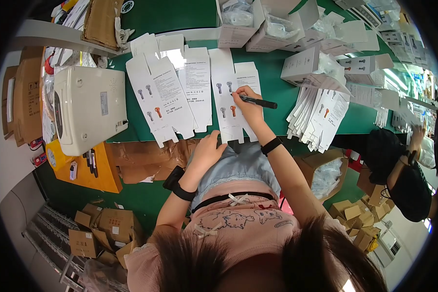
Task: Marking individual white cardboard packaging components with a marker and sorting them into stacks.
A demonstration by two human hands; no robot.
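Pinching a slim black pen up near its front end, the right grip rests over a flat white carton on the green bench, probably so the thin card gets solid backing. Left grip is loosely spread just below the carton's notched edge; can't tell if it's touching, but it looks handy for steadying. Left of the pen grip, more flat cartons fan out, overlapped, I guess for easy reach. All smooth, stiff card with tabs and slots. Right of it: a slanting card pile, plus boxy open boxes stuffed with crinkly clear bags.
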